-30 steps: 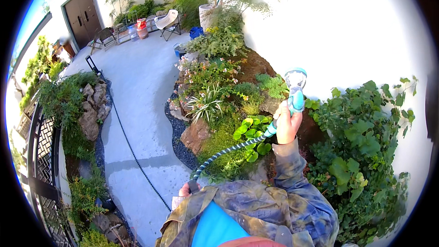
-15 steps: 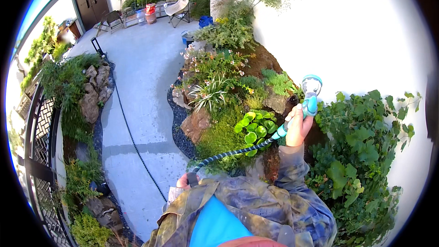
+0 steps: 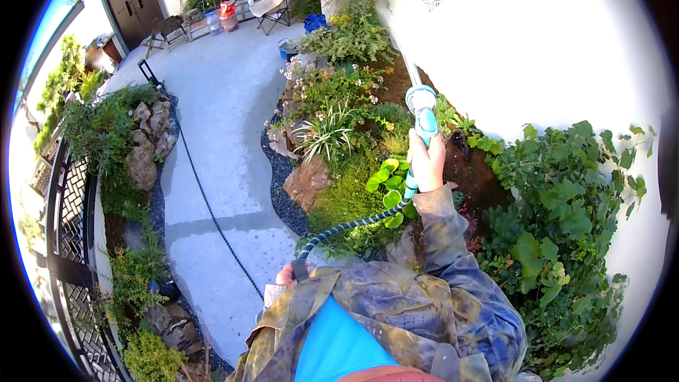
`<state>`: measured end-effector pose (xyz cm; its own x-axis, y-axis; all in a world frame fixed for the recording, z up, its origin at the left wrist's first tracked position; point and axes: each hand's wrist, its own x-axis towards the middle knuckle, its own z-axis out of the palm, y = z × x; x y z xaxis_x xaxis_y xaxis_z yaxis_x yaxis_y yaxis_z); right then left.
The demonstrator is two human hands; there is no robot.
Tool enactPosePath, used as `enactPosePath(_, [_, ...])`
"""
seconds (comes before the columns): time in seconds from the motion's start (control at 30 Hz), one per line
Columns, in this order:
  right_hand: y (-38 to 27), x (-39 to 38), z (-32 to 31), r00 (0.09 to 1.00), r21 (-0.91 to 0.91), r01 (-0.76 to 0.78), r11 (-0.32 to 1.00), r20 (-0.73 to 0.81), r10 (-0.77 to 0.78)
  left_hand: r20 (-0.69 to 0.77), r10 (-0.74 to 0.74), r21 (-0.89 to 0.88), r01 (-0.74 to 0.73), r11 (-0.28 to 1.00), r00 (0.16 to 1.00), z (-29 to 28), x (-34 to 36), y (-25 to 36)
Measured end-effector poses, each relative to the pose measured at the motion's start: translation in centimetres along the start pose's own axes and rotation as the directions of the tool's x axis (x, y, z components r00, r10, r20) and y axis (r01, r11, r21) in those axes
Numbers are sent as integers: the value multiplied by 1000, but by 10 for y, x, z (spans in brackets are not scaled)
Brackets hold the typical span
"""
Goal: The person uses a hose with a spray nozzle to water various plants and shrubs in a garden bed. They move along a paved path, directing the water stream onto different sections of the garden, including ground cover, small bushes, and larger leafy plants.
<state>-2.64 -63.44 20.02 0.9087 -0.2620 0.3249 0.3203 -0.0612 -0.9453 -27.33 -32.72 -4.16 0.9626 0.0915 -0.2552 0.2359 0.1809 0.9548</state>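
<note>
My right hand (image 3: 428, 164) is wrapped round the handle of a turquoise and white hose spray nozzle (image 3: 422, 102). A jet of water (image 3: 409, 60) leaves the nozzle head toward the shrubs by the white wall. From the handle's lower end a dark patterned hose (image 3: 346, 226) curves left to my waist. My left hand (image 3: 286, 275) is closed on the hose there, partly hidden by a dark strap-like piece and my sleeve. Just left of the nozzle grow low green plants, with round glossy leaves (image 3: 392, 191) near my right wrist.
A raised bed with rocks (image 3: 306, 185) and a pebble border (image 3: 279, 201) lies ahead. Leafy vines (image 3: 559, 226) climb by the right wall. More hose (image 3: 201, 194) runs along the concrete path (image 3: 212, 127). A dark fence (image 3: 71, 240) stands left; chairs (image 3: 270, 8) stand far off.
My right hand has swung the nozzle to the left and turned it forward. A water jet now shows from its head, where none was visible before. My left hand stays near my waist.
</note>
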Motion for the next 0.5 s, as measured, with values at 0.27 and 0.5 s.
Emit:
enactPosePath(0.27, [11, 25, 26, 999, 41, 6, 999, 44, -7, -33, 0, 66, 2, 998, 999, -1, -8, 7])
enactPosePath(0.5, [63, 27, 21, 984, 60, -150, 987, 111, 143, 54, -56, -19, 57, 998, 997, -21, -10, -3])
